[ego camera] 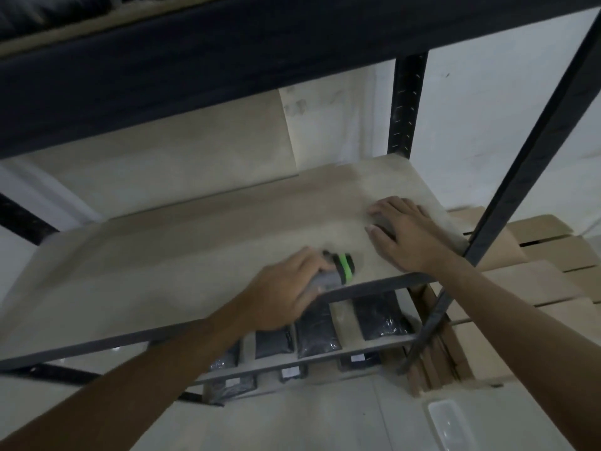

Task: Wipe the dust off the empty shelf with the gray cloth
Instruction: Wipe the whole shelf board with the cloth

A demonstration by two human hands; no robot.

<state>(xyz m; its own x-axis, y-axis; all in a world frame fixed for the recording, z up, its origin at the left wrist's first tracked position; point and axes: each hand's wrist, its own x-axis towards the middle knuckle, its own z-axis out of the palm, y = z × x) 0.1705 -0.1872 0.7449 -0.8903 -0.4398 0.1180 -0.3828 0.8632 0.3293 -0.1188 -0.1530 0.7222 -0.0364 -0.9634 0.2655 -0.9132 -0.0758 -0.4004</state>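
Gray cloth (pixel 383 226), soft, light, limp: bunched under flat right hand (pixel 405 234) on shelf (pixel 195 242). Best pressed from above, palm centred. Left hand (pixel 286 288) grips a gray-green tool (pixel 338 271) nearby.

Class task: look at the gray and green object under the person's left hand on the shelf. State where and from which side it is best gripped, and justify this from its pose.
Grip the gray body from above and the shelf's front edge, as the left hand does. It lies flat, its green-banded end pointing inward.

Both forearms bare, no sleeves; hands: left (pixel 279 292), right (pixel 406 232), ungloved, no jewellery.
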